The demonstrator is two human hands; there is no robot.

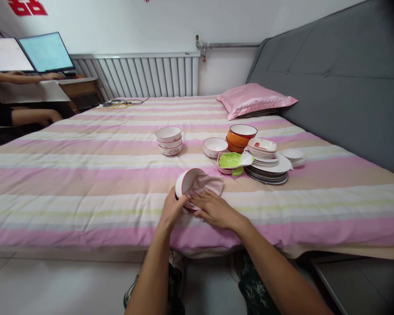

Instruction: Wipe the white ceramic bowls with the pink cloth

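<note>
A white bowl with a red rim is tilted on its side near the bed's front edge. My left hand grips its left and lower side, thumb over the rim. A pink cloth lies partly inside the bowl, and my right hand presses it there with the fingers closed together. Beyond them stand a stack of white bowls and, to its right, a single bowl.
Orange bowls, a green leaf-shaped dish and stacked plates sit to the right on the striped bed. Behind are a pink pillow and grey headboard. Another person's arm shows at the far left.
</note>
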